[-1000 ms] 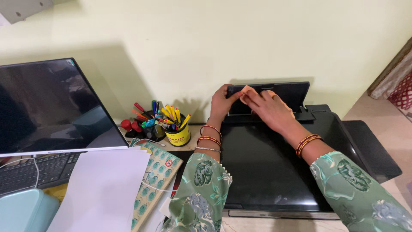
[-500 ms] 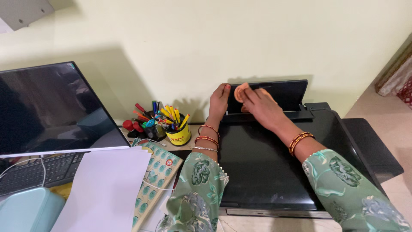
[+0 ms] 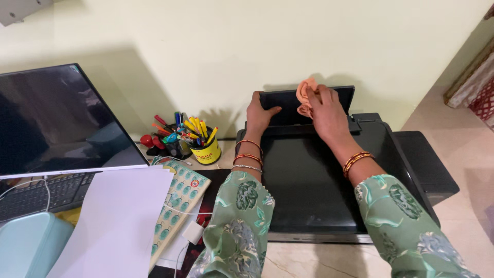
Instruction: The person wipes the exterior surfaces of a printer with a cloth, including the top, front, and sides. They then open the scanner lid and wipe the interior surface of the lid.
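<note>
Below, a pale marbled desk (image 3: pixel 319 260) stands against a cream wall (image 3: pixel 247 46). On it a black printer (image 3: pixel 319 185) lies flat, its rear paper tray (image 3: pixel 285 105) raised upright close to the wall. The left hand (image 3: pixel 259 114) grips the tray's left edge, fingers bent over it. The right hand (image 3: pixel 325 112) presses an orange cloth (image 3: pixel 305 97) on the tray's top edge, fingers closed around it. To the left stand a yellow pen cup (image 3: pixel 207 150), a dark monitor (image 3: pixel 56 123) and white paper (image 3: pixel 118 221). Open desk remains right of the printer.
</note>
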